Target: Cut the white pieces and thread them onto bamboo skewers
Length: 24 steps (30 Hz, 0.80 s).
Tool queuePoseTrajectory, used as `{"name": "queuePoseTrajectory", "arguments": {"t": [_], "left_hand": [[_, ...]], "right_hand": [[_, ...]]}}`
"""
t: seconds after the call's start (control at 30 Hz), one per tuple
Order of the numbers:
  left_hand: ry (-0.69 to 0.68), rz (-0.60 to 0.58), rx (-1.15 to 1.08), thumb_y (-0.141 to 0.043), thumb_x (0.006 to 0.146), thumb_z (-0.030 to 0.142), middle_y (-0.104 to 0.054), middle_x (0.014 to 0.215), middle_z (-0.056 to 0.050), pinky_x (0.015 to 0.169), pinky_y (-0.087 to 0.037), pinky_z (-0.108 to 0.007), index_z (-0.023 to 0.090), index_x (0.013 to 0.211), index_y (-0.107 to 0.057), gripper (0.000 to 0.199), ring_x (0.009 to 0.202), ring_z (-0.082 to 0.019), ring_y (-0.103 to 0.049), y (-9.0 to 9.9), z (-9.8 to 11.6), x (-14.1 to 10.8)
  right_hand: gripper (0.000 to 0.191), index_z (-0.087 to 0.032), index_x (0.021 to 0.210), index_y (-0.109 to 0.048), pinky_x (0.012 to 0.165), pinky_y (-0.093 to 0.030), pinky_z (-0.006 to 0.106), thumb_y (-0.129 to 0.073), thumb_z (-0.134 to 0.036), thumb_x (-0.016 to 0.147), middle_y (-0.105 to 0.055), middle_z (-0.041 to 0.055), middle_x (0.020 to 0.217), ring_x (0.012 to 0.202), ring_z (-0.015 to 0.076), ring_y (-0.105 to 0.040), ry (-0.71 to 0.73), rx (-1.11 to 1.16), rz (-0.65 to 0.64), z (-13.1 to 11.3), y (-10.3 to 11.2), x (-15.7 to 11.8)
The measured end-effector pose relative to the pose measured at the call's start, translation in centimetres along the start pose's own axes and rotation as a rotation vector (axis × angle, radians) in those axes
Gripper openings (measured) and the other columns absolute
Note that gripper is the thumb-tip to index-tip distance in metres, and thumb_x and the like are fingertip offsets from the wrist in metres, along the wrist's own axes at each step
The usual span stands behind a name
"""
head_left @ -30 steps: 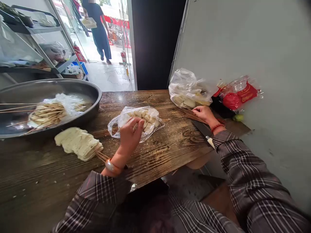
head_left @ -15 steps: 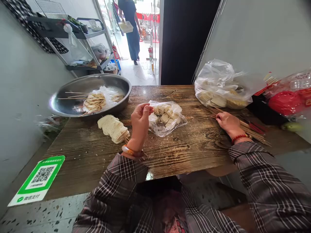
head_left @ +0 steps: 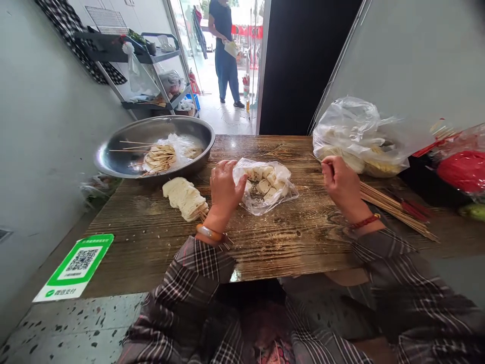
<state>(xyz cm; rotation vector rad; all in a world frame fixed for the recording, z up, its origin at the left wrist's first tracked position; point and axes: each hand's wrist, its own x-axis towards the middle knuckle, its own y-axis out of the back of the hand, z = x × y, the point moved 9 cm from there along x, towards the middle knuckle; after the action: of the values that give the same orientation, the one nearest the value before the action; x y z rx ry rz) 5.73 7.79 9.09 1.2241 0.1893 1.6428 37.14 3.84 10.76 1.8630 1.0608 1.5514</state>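
Pale pieces sit loosely grouped in an open clear bag, mid-table between your two hands. Your left hand is at the bag's left side, thumb spread well away from the fingers, with nothing visible in the gap. Your right hand is curled narrow, thumb close to the fingers; whether it pinches a stick, you can't tell from here.

Some skewering looks done: a folded stack on sticks lies just left of your left hand, and more skewered slices rest in the metal basin. The pieces in your open bag show no sticks, so they look untouched, and loose skewers lie by your right wrist.

For room, you have crumb-strewn wood between the bag and your right hand, and a strip down to the table's front edge. Your left side is tighter, with the stack's sticks running beneath your wrist. A bulging plastic bag bounds your reach behind the right hand.
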Motion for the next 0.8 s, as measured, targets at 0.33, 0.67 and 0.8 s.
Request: {"name": "queuePoseTrajectory", "arguments": {"t": [0.33,0.67,0.8], "left_hand": [[0.196,-0.275,0.338,-0.062,0.09,0.036,-0.07,0.11,-0.016,0.086,-0.049,-0.043,0.015,0.131,-0.057,0.047,0.101,-0.032,-0.065,-1.4,-2.6,-0.5],[0.368,-0.096,-0.216,-0.052,0.089,0.017,-0.068,0.088,-0.009,0.075,-0.053,-0.038,0.02,0.079,-0.05,0.011,0.078,-0.022,-0.068,-0.9,-4.3,0.0],[0.635,-0.003,-0.949,-0.054,0.093,0.023,-0.069,0.077,-0.002,0.065,-0.056,-0.028,0.02,0.088,-0.048,0.008,0.063,-0.014,-0.069,-2.4,-4.1,-0.9]], "right_hand": [[0.047,-0.018,0.123,-0.064,0.068,-0.04,0.03,-0.052,-0.056,0.098,-0.07,0.007,0.094,0.082,0.0217,-0.064,0.048,0.182,-0.079,-7.9,-6.0,0.0],[0.037,-0.019,0.124,-0.068,0.07,-0.042,0.032,-0.057,-0.042,0.097,-0.068,0.0093,0.103,0.088,0.0241,-0.063,0.054,0.096,-0.13,-6.4,-6.8,-0.4],[0.029,-0.02,0.103,-0.075,0.065,-0.038,0.031,-0.053,-0.038,0.098,-0.068,0.0078,0.098,0.083,0.0216,-0.062,0.015,0.167,-0.124,-6.2,-6.9,-0.3]]}}
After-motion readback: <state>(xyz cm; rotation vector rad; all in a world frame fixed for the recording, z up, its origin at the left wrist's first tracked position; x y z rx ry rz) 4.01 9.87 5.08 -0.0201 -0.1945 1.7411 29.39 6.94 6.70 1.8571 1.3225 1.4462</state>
